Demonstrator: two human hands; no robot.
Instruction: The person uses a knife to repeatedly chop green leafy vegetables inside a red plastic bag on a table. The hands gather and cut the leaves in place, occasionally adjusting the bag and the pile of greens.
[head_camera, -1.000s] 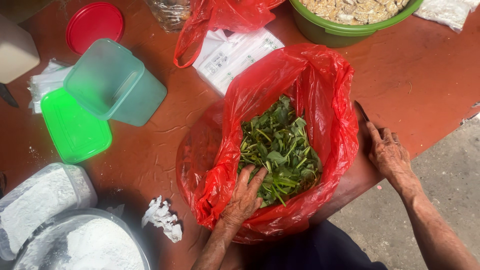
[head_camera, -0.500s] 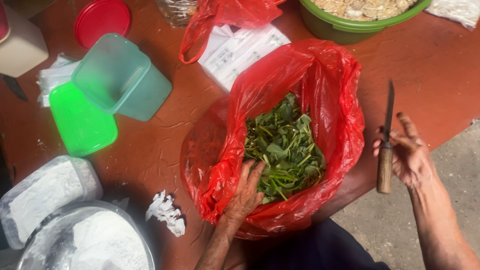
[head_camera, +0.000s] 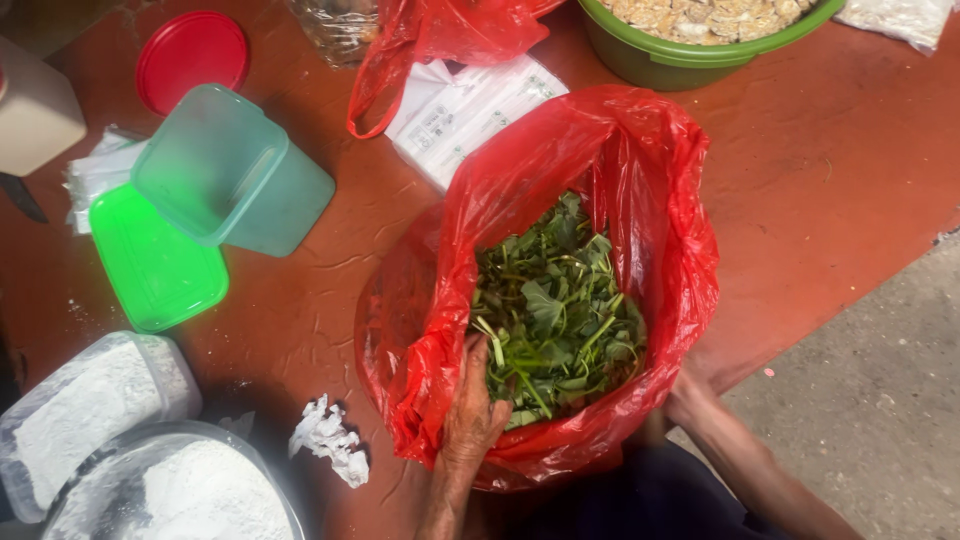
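A red plastic bag stands open on the red-brown table, filled with leafy greens. My left hand reaches over the bag's near rim, its fingers curled into the leaves at the near left. Only my right forearm shows at the lower right. It runs up to the bag's near right side, where the hand itself is hidden behind the plastic. No knife is in sight.
A teal tub lies on its side beside a bright green lid and a red round lid. Two containers of white powder sit at the lower left, with crumpled paper. A green bowl stands at the back.
My right hand, which held a knife beside the bag half a second ago, has moved in behind the bag's near right side. The knife is out of sight. My left hand stays in the greens.
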